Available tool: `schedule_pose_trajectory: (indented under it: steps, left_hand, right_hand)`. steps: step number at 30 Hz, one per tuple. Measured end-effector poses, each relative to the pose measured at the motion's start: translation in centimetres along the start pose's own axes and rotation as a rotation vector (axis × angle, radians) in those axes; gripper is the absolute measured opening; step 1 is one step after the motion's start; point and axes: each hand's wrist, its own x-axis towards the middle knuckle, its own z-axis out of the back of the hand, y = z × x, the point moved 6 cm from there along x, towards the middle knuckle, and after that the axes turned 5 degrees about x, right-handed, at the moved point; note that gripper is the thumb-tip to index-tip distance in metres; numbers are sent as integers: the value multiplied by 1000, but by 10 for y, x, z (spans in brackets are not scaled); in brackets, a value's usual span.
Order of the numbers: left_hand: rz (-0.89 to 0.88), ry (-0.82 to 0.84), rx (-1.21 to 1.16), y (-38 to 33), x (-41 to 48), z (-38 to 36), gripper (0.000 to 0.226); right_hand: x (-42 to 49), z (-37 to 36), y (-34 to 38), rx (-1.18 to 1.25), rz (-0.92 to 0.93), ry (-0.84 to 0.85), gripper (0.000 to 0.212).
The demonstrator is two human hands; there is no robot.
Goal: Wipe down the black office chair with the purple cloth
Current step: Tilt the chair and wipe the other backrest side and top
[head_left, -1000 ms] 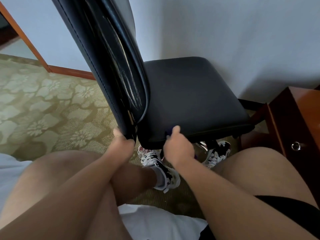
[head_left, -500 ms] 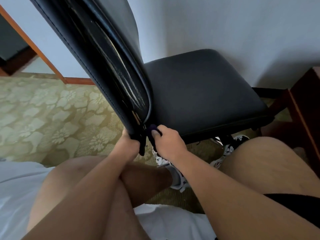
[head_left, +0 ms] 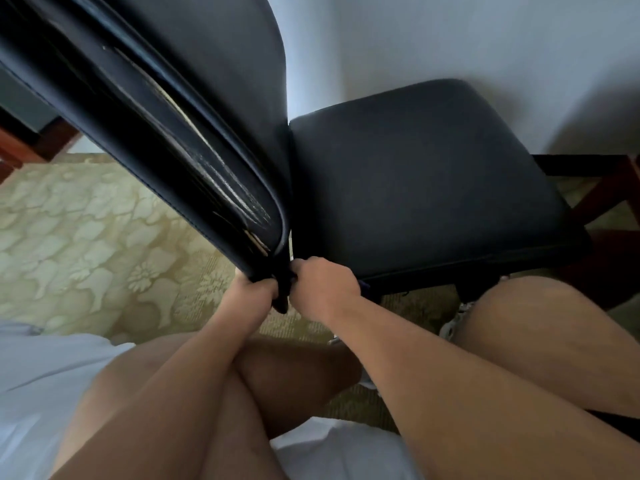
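- The left hand [head_left: 254, 294] is curled tight round the bottom corner of the backrest [head_left: 166, 109], steadying the black office chair [head_left: 450, 220]. If that grip slips, the chair could swing or roll toward the person's knees.
- The right hand [head_left: 322, 289] is fisted at the gap where the backrest meets the seat [head_left: 381, 150]. It is bunched on the purple cloth [head_left: 364, 285], of which only a dark sliver shows just beside the hand. Pushed deeper, the cloth might snag in that gap, or the fingers might get pinched there.
- The backrest's side edge looks cracked, with pale streaks. Hard rubbing there would probably lift more of the covering.
- Farther off, a wooden cabinet [head_left: 613, 188] stands near the seat's far corner. A strong shove could knock the chair against it or the wall [head_left: 450, 39].
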Motion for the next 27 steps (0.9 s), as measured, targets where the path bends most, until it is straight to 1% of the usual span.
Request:
schedule_pose_trajectory:
  steps: [3, 5, 6, 8, 11, 13, 14, 15, 16, 20, 21, 22, 23, 24, 26, 27]
  left_hand:
    - [25, -31, -21, -2, 2, 6, 45]
    - [35, -39, -5, -4, 3, 10, 39]
    - [34, -45, 1, -5, 4, 13, 38]
    - [29, -53, 21, -8, 4, 15, 43]
    - [0, -30, 39, -12, 3, 15, 51]
    - [-12, -7, 56, -12, 2, 13, 49]
    - [-21, -7, 59, -12, 2, 12, 46]
    - [-26, -7, 56, -12, 1, 11, 41]
    - [-32, -8, 53, -11, 0, 11, 38]
    - [-39, -6, 18, -11, 2, 10, 49]
    - [-45, -2, 16, -11, 2, 10, 48]
    - [-46, 0, 17, -10, 4, 10, 47]
    - [-37, -2, 24, -8, 5, 11, 47]
    - [-27, -3, 28, -6, 7, 12, 48]
    - [-24, -8, 30, -5, 8, 12, 49]
    - [-22, -10, 32, -4, 8, 12, 49]
  right_hand:
    - [5, -7, 2, 99, -19, -62, 26]
    - [9, -6, 0, 224, -59, -104, 26]
    - [12, -3, -2, 311, -80, -136, 24]
    - [17, 9, -2, 427, -80, -225, 21]
    - [22, 35, 7, 439, 3, -358, 20]
    - [24, 43, 11, 452, 19, -410, 19]
    - [25, 40, 12, 459, 4, -406, 14]
    - [25, 33, 13, 441, -6, -381, 10]
    - [24, 25, 14, 395, 2, -348, 10]
    - [26, 8, 12, 66, 108, -210, 16]
    - [27, 9, 9, 34, 101, -195, 17]
    - [30, 9, 5, 63, 65, -207, 17]
    - [31, 12, 1, 166, -5, -242, 18]
    - [32, 14, -3, 337, -88, -293, 18]
    - [34, 16, -7, 778, -194, -388, 18]
    - [35, 14, -5, 945, -216, -395, 17]
